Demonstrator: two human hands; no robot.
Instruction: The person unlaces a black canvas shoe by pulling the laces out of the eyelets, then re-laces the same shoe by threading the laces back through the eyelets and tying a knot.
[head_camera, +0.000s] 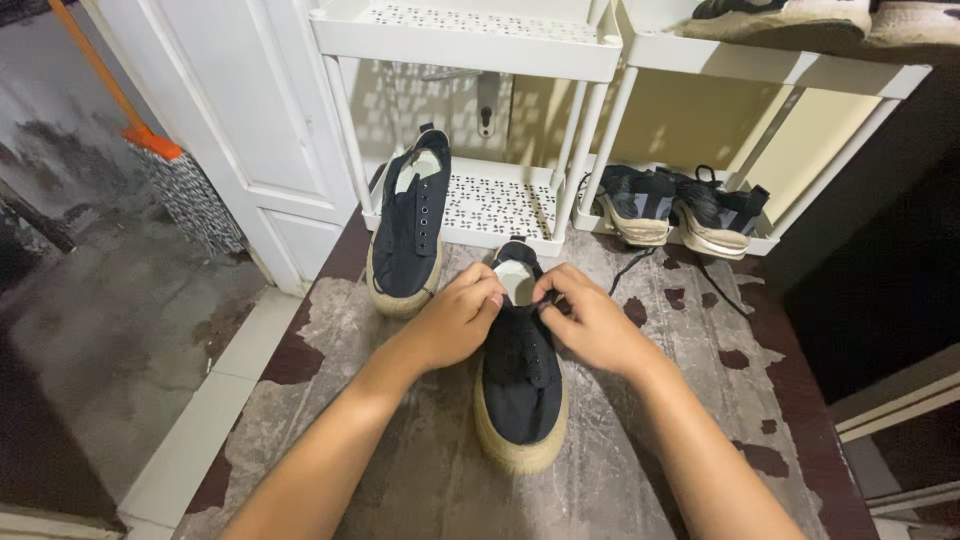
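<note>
working the tongue end of the near shoe (522, 385) mid-table, left hand (455, 322) and right hand (590, 325) both pinched shut on its opening; likely next, a steady pull at the eyelets.

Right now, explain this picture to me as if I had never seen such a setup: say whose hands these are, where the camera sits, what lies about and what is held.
There is no machine here. One camera worn on a person's head looks down at that person's two bare hands. The left hand and the right hand both grip the rear opening of a black canvas shoe with a tan sole, which lies on a worn, mottled floor, toe towards the camera. Its laces appear to be out. A matching second shoe leans against a white plastic rack. A neighbouring white rack has a pair of dark sneakers on its low shelf and more shoes on top. At far left stands a broom with an orange handle beside a white door.
</note>
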